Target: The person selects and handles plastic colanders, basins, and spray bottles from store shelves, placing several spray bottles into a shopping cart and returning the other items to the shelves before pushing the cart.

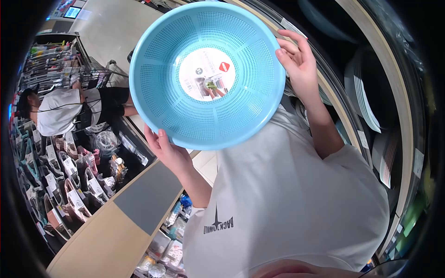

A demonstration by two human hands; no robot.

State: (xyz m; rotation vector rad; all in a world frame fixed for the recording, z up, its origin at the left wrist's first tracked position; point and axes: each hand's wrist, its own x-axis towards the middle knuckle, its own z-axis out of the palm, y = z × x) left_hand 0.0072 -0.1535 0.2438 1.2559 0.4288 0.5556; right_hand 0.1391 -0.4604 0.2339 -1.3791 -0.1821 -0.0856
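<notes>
- The colander is held up before the chest, its open side turned to the camera and a round label shown on its base.
- By the left hand, the colander's lower-left rim is gripped between thumb and fingers, the hand closed lightly, wrist below the rim.
- By the right hand, the colander's right rim is met with the thumb tip and fingertips; the fingers are half curled and slightly parted. Whether the rim is pinched there cannot be told.
- Both elbows are bent, with the forearms brought up from the shirt below the colander.
- Right of the colander, the right hand and forearm are closely flanked by a shelf.
- Below and left of the colander, a counter is reached almost to the left forearm.
- More room is offered above and left of the colander, where pale floor is seen.
- Left of the colander, a person is seen sideways, one leg partly hidden by the rim.
- The colander's underside is hidden; the label's small print is hard to read.
</notes>
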